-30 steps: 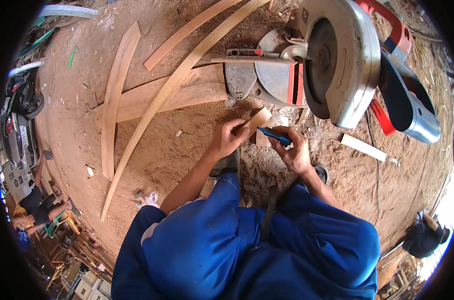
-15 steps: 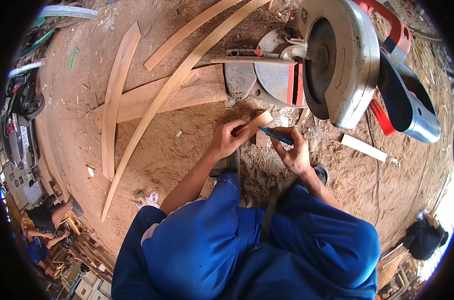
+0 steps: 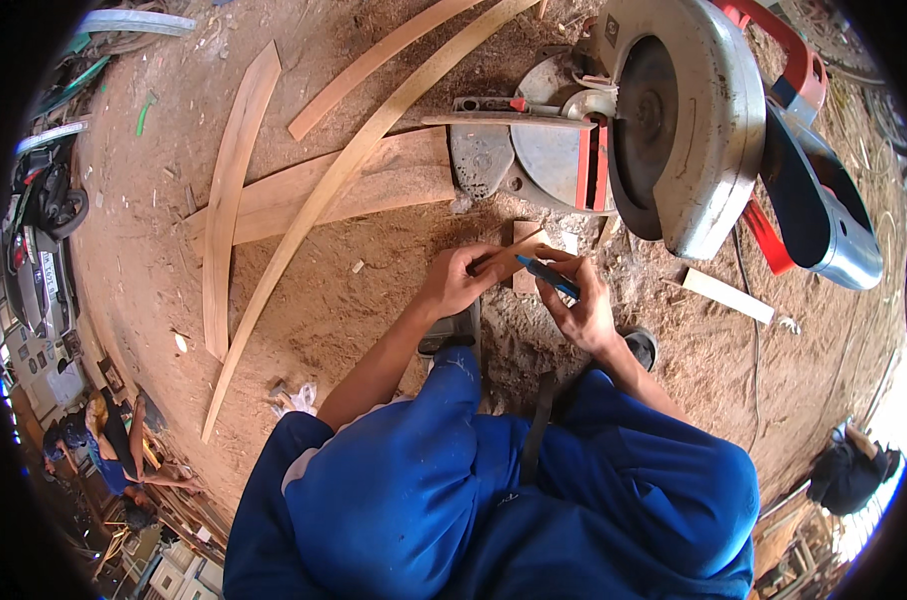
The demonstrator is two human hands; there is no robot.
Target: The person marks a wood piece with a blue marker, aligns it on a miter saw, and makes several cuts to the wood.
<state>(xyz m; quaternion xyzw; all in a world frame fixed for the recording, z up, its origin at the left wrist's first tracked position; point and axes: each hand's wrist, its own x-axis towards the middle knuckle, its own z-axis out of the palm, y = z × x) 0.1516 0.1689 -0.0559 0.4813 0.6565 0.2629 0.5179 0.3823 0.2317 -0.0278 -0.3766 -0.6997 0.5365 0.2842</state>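
My left hand [image 3: 458,283] is closed on a small wood piece [image 3: 515,255], which now shows mostly as a thin edge. Between the fingers and thumb of my right hand [image 3: 586,312] is a blue marker pen [image 3: 551,277], its end pointing left towards the wood. Fingers of the right hand come close to the far end of the piece; whether they touch it I cannot tell. Beneath lies a short wood block [image 3: 524,283], partly covered by the held piece. Just beyond both hands stands a miter saw [image 3: 689,130] on the ground.
Curved boards [image 3: 236,200] and a long bent strip [image 3: 324,195] lie to the left on the dusty ground. At right are a pale offcut [image 3: 728,295] and a dark cable [image 3: 757,370]. A motorcycle [image 3: 39,240] and another person [image 3: 114,440] are at the far left.
The held wood piece has turned so its edge shows more. My right hand has shifted slightly up and left with the marker pen. The person at far left has changed posture.
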